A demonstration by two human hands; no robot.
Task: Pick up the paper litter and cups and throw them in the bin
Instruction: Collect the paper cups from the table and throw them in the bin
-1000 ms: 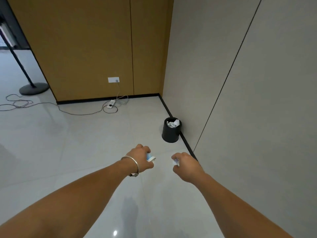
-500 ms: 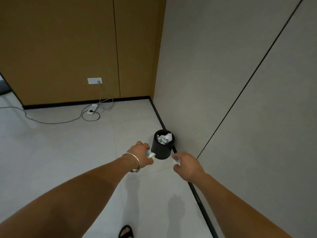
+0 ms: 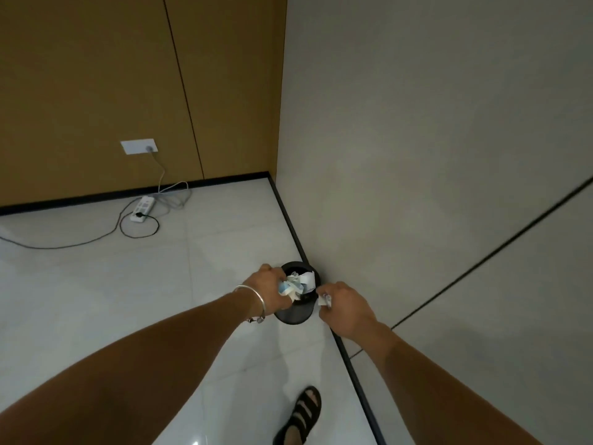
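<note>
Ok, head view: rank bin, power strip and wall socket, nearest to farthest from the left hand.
1. Bin, just right of the left hand.
2. Power strip, on the floor, far left.
3. Wall socket, higher up, beyond the strip.

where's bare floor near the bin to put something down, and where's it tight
Bare floor: the stretch left of the bin, up to the power strip and its looped cable; also behind the bin toward the brown wall. Tight: the paper-filled bin mouth, where left hand and right hand grip litter.
</note>
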